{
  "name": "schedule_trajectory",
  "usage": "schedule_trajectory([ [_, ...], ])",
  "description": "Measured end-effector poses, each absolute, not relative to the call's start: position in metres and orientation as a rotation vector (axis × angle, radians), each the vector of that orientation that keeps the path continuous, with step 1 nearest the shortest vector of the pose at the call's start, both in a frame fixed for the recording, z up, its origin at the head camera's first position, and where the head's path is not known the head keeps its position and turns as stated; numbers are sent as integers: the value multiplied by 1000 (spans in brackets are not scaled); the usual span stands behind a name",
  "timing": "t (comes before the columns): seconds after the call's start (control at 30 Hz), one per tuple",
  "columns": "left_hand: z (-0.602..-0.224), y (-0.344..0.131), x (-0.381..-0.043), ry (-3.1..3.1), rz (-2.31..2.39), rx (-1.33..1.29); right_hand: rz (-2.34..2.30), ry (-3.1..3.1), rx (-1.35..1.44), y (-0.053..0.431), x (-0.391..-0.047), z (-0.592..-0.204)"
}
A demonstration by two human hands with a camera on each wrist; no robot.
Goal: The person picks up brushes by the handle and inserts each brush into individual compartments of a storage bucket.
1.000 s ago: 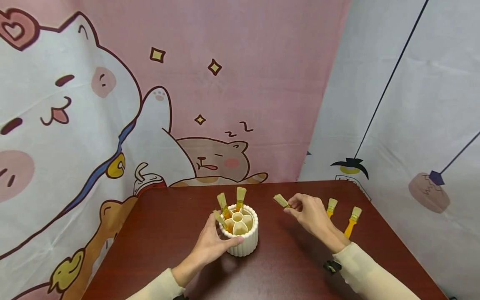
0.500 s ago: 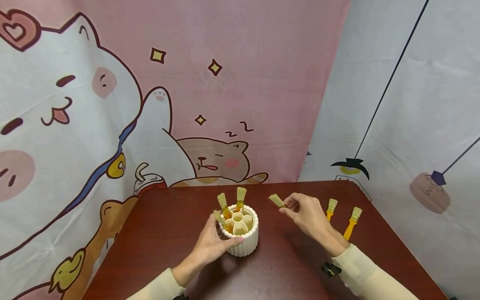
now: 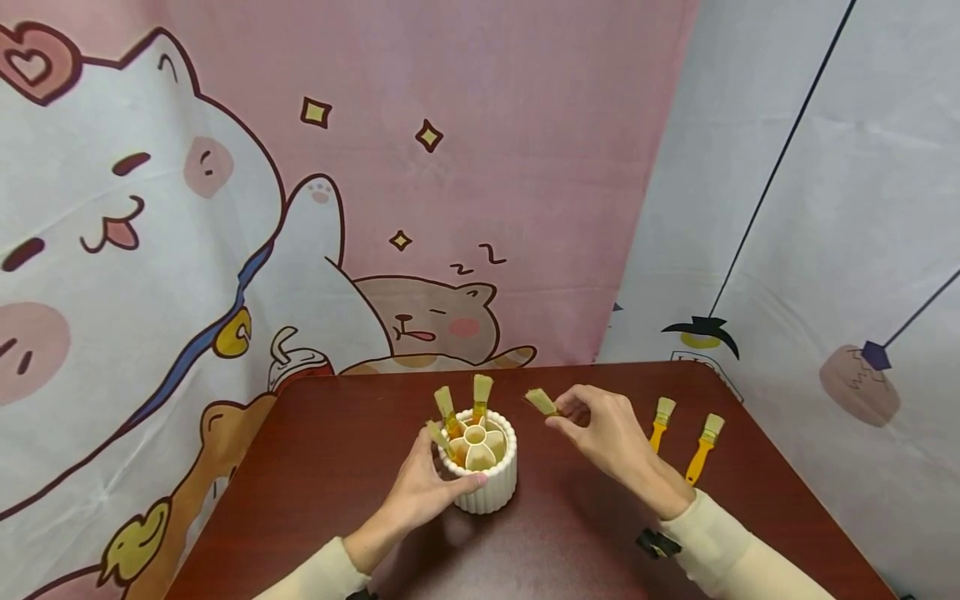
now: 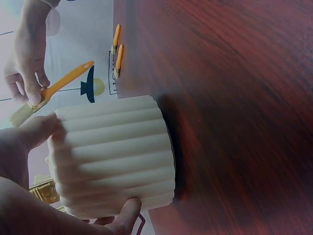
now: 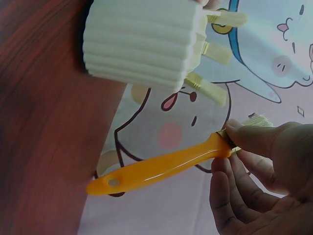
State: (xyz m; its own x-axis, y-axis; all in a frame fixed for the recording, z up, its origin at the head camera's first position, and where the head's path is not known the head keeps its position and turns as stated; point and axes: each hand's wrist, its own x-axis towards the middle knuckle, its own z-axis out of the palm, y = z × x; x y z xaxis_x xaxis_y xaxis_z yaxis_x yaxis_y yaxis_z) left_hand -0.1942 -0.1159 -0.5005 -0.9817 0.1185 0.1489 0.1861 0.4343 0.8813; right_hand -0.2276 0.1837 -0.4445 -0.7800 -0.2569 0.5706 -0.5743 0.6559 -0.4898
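Pinching a yellow-handled, pale-bristled brush (image 5: pixel 161 169), the right hand (image 3: pixel 606 429) hovers closer than before to the ribbed, off-white cylindrical holder (image 3: pixel 495 489), handle slanting down; the left hand (image 3: pixel 423 485) grips the holder.

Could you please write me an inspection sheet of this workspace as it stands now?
Surface: dark reddish-brown table, with a wood-like grain.
Job's things: white ribbed holder upright on the table, divided into compartments; three brushes stand in it, bristles up; two loose brushes lie toward the table's right side; a yellow-handled brush is in the air, apart from the holder.
Clutter: nothing seen.
Left hand: grips the holder's side.
Right hand: pinches the yellow-handled brush near its bristles.
Cables: nothing seen.
Surroundings: pink and pale backdrop beyond the table, printed with cartoon animals and hanging lamps.
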Motion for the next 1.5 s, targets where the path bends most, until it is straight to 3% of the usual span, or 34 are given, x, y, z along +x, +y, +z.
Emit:
schedule_trajectory([
  [1.5, -500, -116, -194, -2597, -1663, -277, 1101, -2076, 1011, 120, -196, -396],
])
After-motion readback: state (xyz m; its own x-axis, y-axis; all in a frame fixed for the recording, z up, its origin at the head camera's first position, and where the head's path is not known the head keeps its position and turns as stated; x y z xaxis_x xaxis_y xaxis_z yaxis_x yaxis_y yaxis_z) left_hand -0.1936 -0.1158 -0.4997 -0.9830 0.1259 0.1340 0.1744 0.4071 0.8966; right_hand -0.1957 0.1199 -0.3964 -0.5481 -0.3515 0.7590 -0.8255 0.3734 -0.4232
